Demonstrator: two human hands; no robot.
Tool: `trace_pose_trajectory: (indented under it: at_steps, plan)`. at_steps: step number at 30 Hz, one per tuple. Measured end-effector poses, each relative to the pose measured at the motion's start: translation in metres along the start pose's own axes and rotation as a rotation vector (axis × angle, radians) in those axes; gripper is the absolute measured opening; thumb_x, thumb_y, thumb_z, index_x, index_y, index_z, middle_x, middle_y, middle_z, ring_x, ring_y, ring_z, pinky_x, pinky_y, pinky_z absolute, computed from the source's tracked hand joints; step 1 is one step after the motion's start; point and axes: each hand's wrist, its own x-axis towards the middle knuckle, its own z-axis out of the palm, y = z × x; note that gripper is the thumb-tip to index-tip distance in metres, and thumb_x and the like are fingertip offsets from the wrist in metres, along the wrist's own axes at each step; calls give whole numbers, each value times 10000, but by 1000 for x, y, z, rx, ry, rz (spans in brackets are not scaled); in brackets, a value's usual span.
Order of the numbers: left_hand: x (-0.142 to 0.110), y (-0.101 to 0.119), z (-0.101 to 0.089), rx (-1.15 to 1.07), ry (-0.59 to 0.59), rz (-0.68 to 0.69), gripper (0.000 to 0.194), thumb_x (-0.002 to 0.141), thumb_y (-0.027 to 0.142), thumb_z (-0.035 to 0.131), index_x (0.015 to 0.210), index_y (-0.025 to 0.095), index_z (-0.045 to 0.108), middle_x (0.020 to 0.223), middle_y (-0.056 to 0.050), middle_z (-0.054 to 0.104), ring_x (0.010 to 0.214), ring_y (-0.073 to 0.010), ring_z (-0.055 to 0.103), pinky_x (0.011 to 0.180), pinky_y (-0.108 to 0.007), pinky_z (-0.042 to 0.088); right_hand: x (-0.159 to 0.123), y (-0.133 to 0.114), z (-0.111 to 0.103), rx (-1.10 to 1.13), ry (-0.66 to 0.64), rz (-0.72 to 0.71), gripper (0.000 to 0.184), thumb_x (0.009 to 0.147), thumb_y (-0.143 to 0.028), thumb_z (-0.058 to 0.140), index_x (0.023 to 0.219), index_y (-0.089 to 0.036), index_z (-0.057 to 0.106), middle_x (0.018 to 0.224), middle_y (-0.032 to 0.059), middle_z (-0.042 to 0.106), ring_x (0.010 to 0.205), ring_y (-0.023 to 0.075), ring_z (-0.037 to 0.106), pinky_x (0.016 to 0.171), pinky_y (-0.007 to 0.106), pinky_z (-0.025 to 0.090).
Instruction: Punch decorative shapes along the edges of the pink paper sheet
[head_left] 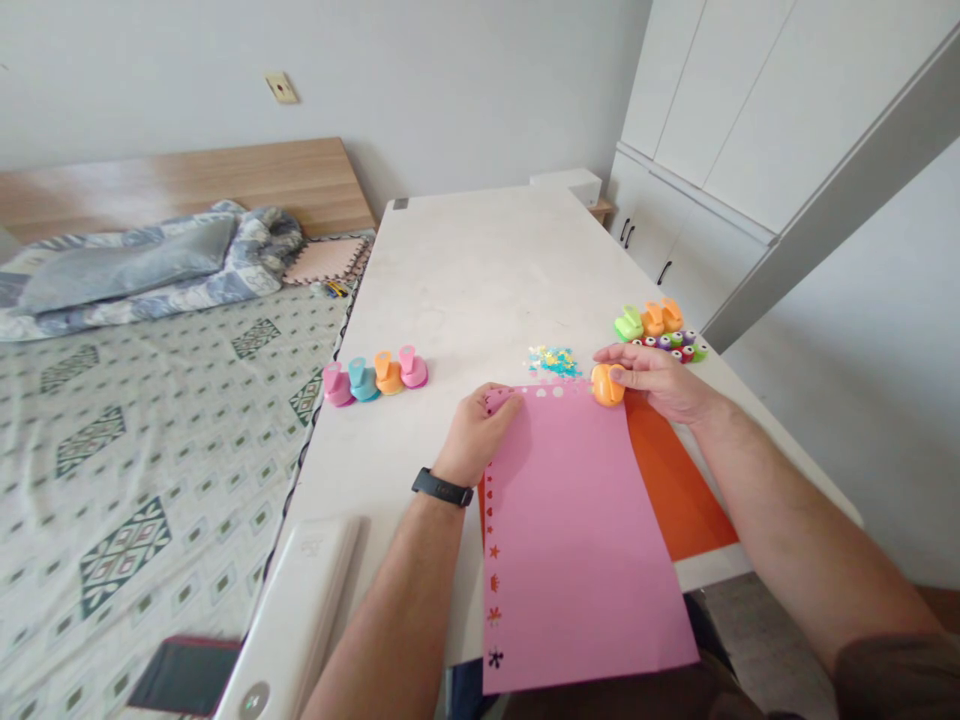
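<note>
A pink sheet of paper (581, 530) with shapes punched along its left and top edges is held over the table's near edge. My left hand (480, 428) pinches its top left corner, thumb on top. In my right hand (660, 378) is an orange craft punch (607, 384), set at the sheet's top right corner. Partly under the pink paper lies an orange sheet (675, 490). Just beyond the top edge is a small pile of blue, yellow and pink paper cutouts (553, 362).
Several craft punches (376, 374) stand in a row at left; green and orange punches (649, 318) and small round-topped pieces (675, 345) sit at right. A white device (300, 610) lies on the white table (480, 270), near a phone (187, 675) on the bed (187, 480).
</note>
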Motion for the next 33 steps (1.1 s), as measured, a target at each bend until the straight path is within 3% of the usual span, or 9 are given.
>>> trace_pose_trajectory:
  at_steps: [20,33]
  plan:
    - [1,-3,-1,31,1,9,380,819,505,744,971,161,686,776,-7,668,633,-123,599,533,-204,434,0,-1,1,92,-29,43,417,805,-431,837,1148,-225,717,1034,74,773,954,276,744,917,431,545]
    - [0,-3,0,0,-4,23,374,817,500,758,962,162,690,788,-22,672,639,-126,598,536,-206,432,0,0,3,145,-4,46,384,762,-347,880,1072,-219,694,983,51,747,864,234,726,822,371,526]
